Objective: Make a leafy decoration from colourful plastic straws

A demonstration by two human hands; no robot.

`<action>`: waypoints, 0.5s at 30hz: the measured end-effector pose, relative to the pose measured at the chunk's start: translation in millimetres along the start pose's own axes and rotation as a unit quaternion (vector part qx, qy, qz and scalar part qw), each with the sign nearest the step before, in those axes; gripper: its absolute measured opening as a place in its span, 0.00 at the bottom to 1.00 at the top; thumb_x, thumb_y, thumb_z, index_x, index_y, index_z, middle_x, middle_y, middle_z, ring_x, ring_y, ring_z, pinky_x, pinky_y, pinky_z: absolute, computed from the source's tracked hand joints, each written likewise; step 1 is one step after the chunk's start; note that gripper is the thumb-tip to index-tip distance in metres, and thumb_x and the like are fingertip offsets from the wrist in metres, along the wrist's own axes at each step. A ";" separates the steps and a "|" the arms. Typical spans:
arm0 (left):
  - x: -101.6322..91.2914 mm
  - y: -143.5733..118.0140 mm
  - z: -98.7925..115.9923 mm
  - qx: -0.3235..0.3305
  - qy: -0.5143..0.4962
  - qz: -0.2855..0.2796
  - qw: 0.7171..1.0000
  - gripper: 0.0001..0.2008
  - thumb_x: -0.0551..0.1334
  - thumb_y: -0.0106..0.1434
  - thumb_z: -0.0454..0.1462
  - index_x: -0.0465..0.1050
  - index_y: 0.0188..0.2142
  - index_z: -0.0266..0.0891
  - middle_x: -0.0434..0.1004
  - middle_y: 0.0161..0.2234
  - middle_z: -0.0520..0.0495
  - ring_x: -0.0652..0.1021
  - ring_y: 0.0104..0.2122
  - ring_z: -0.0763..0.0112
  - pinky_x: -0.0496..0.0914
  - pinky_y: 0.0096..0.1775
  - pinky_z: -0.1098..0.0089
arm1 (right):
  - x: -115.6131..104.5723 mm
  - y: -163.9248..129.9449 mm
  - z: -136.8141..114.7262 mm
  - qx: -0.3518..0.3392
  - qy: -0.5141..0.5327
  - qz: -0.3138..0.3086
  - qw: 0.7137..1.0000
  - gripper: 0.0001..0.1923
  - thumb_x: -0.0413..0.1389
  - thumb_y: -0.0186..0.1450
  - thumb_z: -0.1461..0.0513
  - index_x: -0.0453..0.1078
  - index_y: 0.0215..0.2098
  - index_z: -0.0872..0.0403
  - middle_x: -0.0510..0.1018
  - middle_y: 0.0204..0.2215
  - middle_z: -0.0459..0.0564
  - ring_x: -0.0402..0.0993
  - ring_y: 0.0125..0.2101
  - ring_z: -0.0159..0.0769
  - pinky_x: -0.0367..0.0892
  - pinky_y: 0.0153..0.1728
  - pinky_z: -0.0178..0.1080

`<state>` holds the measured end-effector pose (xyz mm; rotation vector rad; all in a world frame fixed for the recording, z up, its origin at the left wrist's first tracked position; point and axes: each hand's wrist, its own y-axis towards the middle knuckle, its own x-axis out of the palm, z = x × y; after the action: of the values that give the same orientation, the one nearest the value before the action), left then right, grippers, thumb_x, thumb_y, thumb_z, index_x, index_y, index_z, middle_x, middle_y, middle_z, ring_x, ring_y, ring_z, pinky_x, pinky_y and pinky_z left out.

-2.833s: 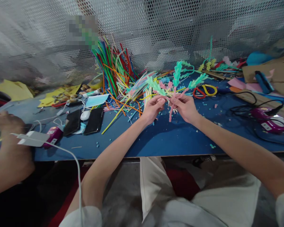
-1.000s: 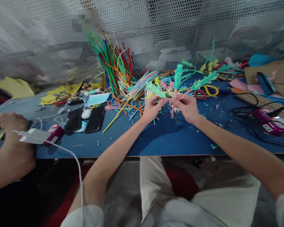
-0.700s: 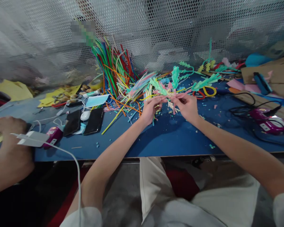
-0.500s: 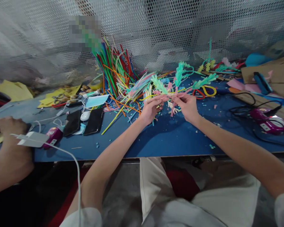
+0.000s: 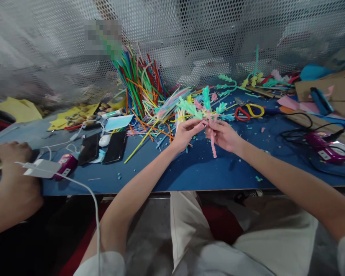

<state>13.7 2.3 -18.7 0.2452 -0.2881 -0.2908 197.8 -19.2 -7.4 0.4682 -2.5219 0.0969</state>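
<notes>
My left hand (image 5: 185, 133) and my right hand (image 5: 222, 135) meet over the blue table (image 5: 207, 170), both pinching a pipe-cleaner bunch (image 5: 204, 105) of mint-green, teal and pink fuzzy fronds. Its pink stem (image 5: 213, 145) hangs down below my right fingers. Behind the bunch lies a pile of coloured straws (image 5: 143, 90), fanned up against the perforated metal screen (image 5: 189, 34).
Red and yellow scissors (image 5: 247, 112) lie right of the bunch. A purple glue gun (image 5: 327, 147) with black cable sits far right, near cardboard (image 5: 330, 86). Two black phones (image 5: 102, 147), a face mask (image 5: 116, 122) and a white mouse lie left. Another person's hand (image 5: 7, 151) rests at the left edge.
I have turned the bunch upright: the long green fronds that pointed right toward the scissors now cluster above my hands, and the pink stem hangs lower under my right hand.
</notes>
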 end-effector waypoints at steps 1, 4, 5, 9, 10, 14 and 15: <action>-0.6 0.2 -0.4 0.008 0.010 0.000 1.000 0.21 0.83 0.51 0.52 0.90 0.36 0.42 0.88 0.38 0.46 0.83 0.35 0.69 0.77 0.41 0.69 | 0.1 -0.5 0.5 0.008 0.004 -0.003 1.000 0.21 0.80 0.53 0.51 0.80 0.32 0.54 0.70 0.21 0.41 0.63 0.23 0.24 0.66 0.27 0.31; -4.7 0.9 -1.3 0.016 0.037 -0.006 0.999 0.20 0.83 0.51 0.53 0.90 0.35 0.42 0.88 0.37 0.45 0.84 0.37 0.66 0.78 0.42 0.67 | 0.8 -1.6 0.2 0.035 0.011 -0.013 0.999 0.19 0.78 0.56 0.54 0.81 0.36 0.55 0.70 0.22 0.41 0.63 0.24 0.25 0.65 0.27 0.30; -6.6 1.2 -1.6 0.011 0.039 -0.013 0.999 0.21 0.83 0.50 0.54 0.90 0.34 0.43 0.88 0.36 0.45 0.85 0.37 0.65 0.78 0.43 0.66 | 1.4 -2.1 -0.7 0.046 0.012 -0.022 0.999 0.18 0.78 0.57 0.55 0.80 0.37 0.55 0.69 0.22 0.41 0.61 0.24 0.24 0.64 0.26 0.30; -13.1 1.8 -0.6 -0.025 0.027 -0.050 0.998 0.21 0.83 0.49 0.54 0.90 0.34 0.43 0.88 0.34 0.45 0.86 0.38 0.62 0.80 0.45 0.63 | 4.9 -5.3 -5.4 0.074 0.023 -0.067 0.995 0.13 0.74 0.62 0.57 0.79 0.36 0.56 0.62 0.20 0.39 0.55 0.22 0.24 0.59 0.24 0.29; -13.8 1.7 0.2 -0.033 0.025 -0.055 0.998 0.21 0.84 0.49 0.54 0.90 0.34 0.43 0.88 0.33 0.45 0.86 0.38 0.62 0.80 0.46 0.63 | 5.7 -6.1 -6.2 0.077 0.028 -0.072 0.994 0.13 0.73 0.62 0.57 0.78 0.36 0.56 0.61 0.20 0.39 0.54 0.22 0.24 0.58 0.23 0.29; -12.5 0.7 4.1 -0.056 0.008 -0.050 0.997 0.22 0.85 0.46 0.53 0.90 0.33 0.41 0.85 0.28 0.46 0.85 0.37 0.63 0.80 0.45 0.64 | 5.3 -7.4 -6.3 0.088 0.039 -0.080 0.992 0.12 0.73 0.63 0.58 0.78 0.36 0.56 0.63 0.21 0.40 0.54 0.22 0.24 0.57 0.24 0.29; -11.2 0.2 4.8 -0.058 -0.001 -0.045 0.997 0.22 0.85 0.45 0.53 0.90 0.31 0.41 0.84 0.27 0.47 0.84 0.36 0.64 0.79 0.44 0.65 | 4.3 -7.1 -5.7 0.093 0.037 -0.083 0.992 0.13 0.74 0.62 0.57 0.78 0.36 0.56 0.63 0.21 0.40 0.54 0.22 0.24 0.58 0.24 0.29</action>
<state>2.0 5.1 -16.8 0.1436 -0.2626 -0.3952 199.9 -26.2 -0.6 0.7329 -2.4010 0.2818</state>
